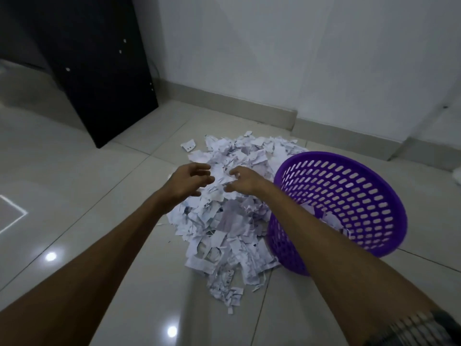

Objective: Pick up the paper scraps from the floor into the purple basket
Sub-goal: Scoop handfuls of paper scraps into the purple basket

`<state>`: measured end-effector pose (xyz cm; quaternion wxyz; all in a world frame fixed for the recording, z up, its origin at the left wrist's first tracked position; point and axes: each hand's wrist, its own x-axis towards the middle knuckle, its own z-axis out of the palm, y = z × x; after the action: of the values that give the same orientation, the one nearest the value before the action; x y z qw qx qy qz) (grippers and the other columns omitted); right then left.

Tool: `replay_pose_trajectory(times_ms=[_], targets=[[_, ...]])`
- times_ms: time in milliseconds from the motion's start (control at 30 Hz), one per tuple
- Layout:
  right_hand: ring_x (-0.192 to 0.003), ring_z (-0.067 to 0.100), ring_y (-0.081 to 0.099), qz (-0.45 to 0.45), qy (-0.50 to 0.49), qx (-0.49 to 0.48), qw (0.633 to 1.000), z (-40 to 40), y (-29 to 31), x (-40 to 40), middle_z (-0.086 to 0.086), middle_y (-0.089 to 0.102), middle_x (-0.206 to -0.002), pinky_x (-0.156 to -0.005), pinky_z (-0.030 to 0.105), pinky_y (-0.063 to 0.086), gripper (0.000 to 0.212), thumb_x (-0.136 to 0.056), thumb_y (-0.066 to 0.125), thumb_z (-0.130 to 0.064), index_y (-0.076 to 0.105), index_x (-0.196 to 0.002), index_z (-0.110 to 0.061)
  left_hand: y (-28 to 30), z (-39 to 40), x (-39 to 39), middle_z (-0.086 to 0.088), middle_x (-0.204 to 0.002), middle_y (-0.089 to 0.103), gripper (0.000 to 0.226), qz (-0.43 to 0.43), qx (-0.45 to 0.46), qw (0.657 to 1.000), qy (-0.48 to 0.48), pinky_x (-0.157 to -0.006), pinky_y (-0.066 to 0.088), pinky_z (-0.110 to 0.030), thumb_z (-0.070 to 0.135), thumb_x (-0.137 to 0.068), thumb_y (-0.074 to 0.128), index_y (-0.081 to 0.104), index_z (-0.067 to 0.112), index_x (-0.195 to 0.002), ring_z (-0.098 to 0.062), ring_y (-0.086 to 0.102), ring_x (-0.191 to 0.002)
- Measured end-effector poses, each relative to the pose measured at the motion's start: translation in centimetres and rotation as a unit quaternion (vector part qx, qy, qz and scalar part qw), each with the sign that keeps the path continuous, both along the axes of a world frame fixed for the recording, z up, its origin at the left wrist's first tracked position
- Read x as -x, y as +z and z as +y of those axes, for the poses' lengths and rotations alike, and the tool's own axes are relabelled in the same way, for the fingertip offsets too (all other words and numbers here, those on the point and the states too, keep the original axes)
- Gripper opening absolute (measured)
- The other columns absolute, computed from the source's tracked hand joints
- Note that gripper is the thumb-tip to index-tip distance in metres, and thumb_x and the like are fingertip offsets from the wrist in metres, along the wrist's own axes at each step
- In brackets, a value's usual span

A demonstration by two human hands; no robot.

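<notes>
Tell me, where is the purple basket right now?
In the head view, the purple basket stands on the tiled floor at the right, touching the right edge of the pile of paper scraps, just beyond the person's right forearm.

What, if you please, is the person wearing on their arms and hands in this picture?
Both forearms are bare, with no sleeves in view. The left hand and right hand wear no gloves, and no rings are discernible. A dark patterned band or cuff sits high on the right arm at the frame's lower right corner.

Glossy pale floor tiles (87,176); torn white paper scraps (224,221), crumpled; perforated purple plastic basket (349,196), smooth; matt dark cabinet panel (99,71)
</notes>
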<state>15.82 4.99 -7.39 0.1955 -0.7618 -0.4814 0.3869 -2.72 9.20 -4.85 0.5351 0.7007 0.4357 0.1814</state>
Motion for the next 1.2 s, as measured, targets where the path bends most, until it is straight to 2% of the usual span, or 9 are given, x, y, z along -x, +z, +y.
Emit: replay_pose_trajectory(times_ms=[100,233,367,500,667,900,1000,1100,1200], targets=[[-0.138,0.031,0.038,-0.089,0.053,0.036,0.994,0.0,-1.6,-0.4,0.014,0.029,-0.157,-0.101,0.035,0.044,0.095,-0.076,0.083,-0.028,0.029,-0.153,-0.017,-2.4,1.2,-0.1,-0.004,-0.133,0.058,0.055,0.022,0.005,1.000,-0.018,-0.080,0.053,-0.029,0.015,-0.085,0.072,0.052,0.016,-0.136,-0.018,0.060,-0.111],[-0.149,0.042,-0.003,-0.186,0.114,0.127,0.968,0.3,-4.0,0.2,0.021,-0.014,-0.161,-0.111,0.061,0.030,0.131,-0.066,0.091,-0.034,-0.004,-0.157,-0.031,-5.9,2.6,-0.7,-0.008,-0.141,0.052,0.070,0.064,-0.002,0.997,-0.045,-0.087,0.044,-0.027,0.011,-0.078,0.079,0.049,0.016,-0.141,-0.021,0.053,-0.122],[-0.146,0.042,-0.022,-0.223,0.130,0.147,0.955,0.3,-6.8,1.2,0.019,-0.032,-0.156,-0.111,0.069,0.023,0.142,-0.065,0.092,-0.027,-0.019,-0.153,-0.036,-8.5,3.9,-1.4,-0.007,-0.142,0.051,0.072,0.085,0.005,0.994,-0.062,-0.091,0.045,-0.031,0.012,-0.076,0.080,0.048,0.019,-0.140,-0.024,0.052,-0.124],[-0.147,0.043,0.006,-0.226,0.102,0.074,0.966,0.6,-9.1,1.9,0.023,-0.008,-0.159,-0.108,0.057,0.033,0.135,-0.066,0.090,-0.018,-0.009,-0.155,-0.035,-10.1,4.7,-1.5,-0.007,-0.141,0.052,0.073,0.078,0.027,0.994,-0.065,-0.094,0.049,-0.034,0.008,-0.075,0.080,0.049,0.019,-0.141,-0.022,0.055,-0.119],[-0.128,0.036,0.043,-0.189,0.038,-0.019,0.981,1.1,-10.9,1.0,0.019,0.038,-0.138,-0.098,0.036,0.045,0.091,-0.077,0.080,-0.010,0.032,-0.151,-0.030,-11.1,4.6,-0.7,-0.004,-0.140,0.054,0.068,0.059,0.035,0.996,-0.065,-0.096,0.051,-0.036,0.005,-0.078,0.077,0.050,0.017,-0.140,-0.020,0.056,-0.119],[-0.097,0.023,0.065,-0.129,-0.071,-0.102,0.984,1.0,-9.4,0.6,0.009,0.071,-0.103,-0.072,0.019,0.039,0.029,-0.078,0.071,-0.007,0.072,-0.106,-0.017,-10.7,4.5,-1.0,-0.002,-0.136,0.058,0.049,0.036,0.002,0.999,-0.037,-0.095,0.052,-0.036,0.024,-0.087,0.071,0.058,0.018,-0.134,-0.018,0.062,-0.111],[-0.097,0.020,0.066,-0.092,-0.097,-0.109,0.985,0.7,-7.7,0.2,0.003,0.071,-0.099,-0.070,0.018,0.039,0.030,-0.073,0.079,-0.007,0.073,-0.101,-0.015,-9.6,4.6,-1.4,0.000,-0.132,0.060,0.047,0.040,-0.033,0.998,-0.025,-0.090,0.052,-0.031,0.034,-0.086,0.071,0.061,0.020,-0.131,-0.015,0.063,-0.108],[-0.106,0.018,0.061,-0.046,-0.126,-0.099,0.986,0.6,-6.1,0.1,0.002,0.065,-0.111,-0.078,0.018,0.041,0.047,-0.075,0.083,-0.015,0.068,-0.119,-0.012,-8.2,4.7,-1.5,0.000,-0.128,0.062,0.050,0.035,-0.032,0.998,-0.047,-0.090,0.051,-0.030,0.026,-0.084,0.074,0.060,0.017,-0.131,-0.015,0.063,-0.106],[-0.106,0.022,0.063,-0.006,-0.152,-0.121,0.981,1.0,-4.7,0.3,0.007,0.069,-0.115,-0.077,0.019,0.043,0.049,-0.073,0.086,-0.018,0.068,-0.118,-0.010,-6.5,4.8,-1.6,0.002,-0.126,0.064,0.046,0.036,-0.052,0.995,-0.075,-0.092,0.052,-0.033,0.023,-0.084,0.073,0.063,0.017,-0.129,-0.013,0.064,-0.104]])
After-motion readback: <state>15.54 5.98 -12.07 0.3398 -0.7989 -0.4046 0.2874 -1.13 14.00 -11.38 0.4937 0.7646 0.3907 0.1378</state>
